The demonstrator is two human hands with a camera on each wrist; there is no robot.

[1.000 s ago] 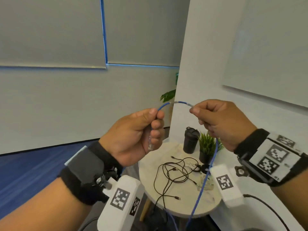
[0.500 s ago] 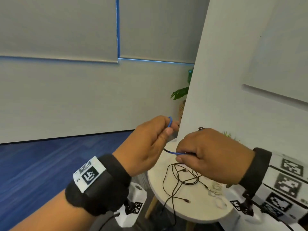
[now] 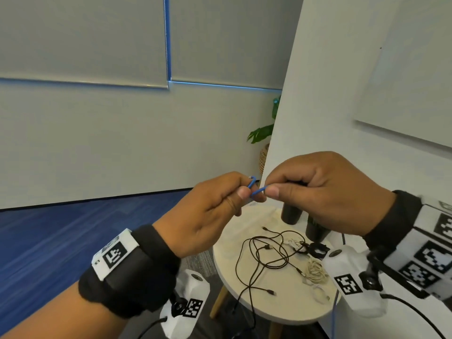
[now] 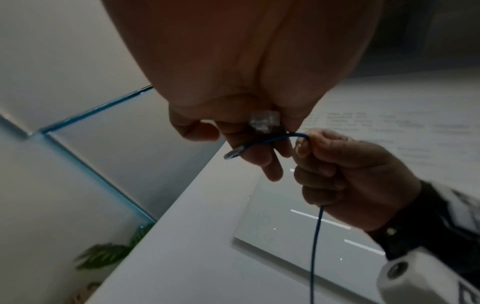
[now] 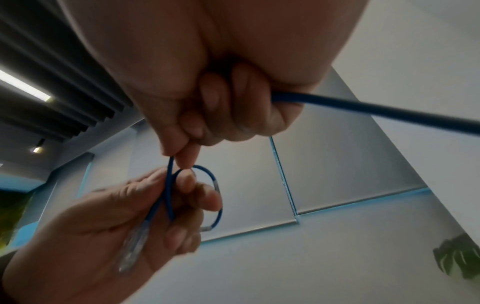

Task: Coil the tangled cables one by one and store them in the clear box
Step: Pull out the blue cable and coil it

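Both hands hold a thin blue cable (image 3: 257, 191) in the air above a small round table (image 3: 281, 311). My left hand (image 3: 241, 192) pinches a small loop (image 5: 210, 197) of it, and the clear plug end (image 5: 132, 246) lies across the left palm. My right hand (image 3: 270, 189) pinches the cable just beside the loop. The rest of the cable (image 4: 315, 246) runs through the right fist and hangs down past the table's right edge (image 3: 333, 314). A tangle of black cables (image 3: 266, 255) and pale white cables (image 3: 315, 272) lies on the tabletop. No clear box is visible.
Two dark cups (image 3: 289, 215) stand at the back of the table, partly hidden by my right hand. A white wall (image 3: 342, 94) rises right behind the table. A leafy plant (image 3: 263, 133) stands past the wall's corner. Blue carpet (image 3: 73, 241) covers the floor to the left.
A second ago the hands were apart with the cable arched between them. They have come together, and the cable now forms a small loop in the left hand's fingers.
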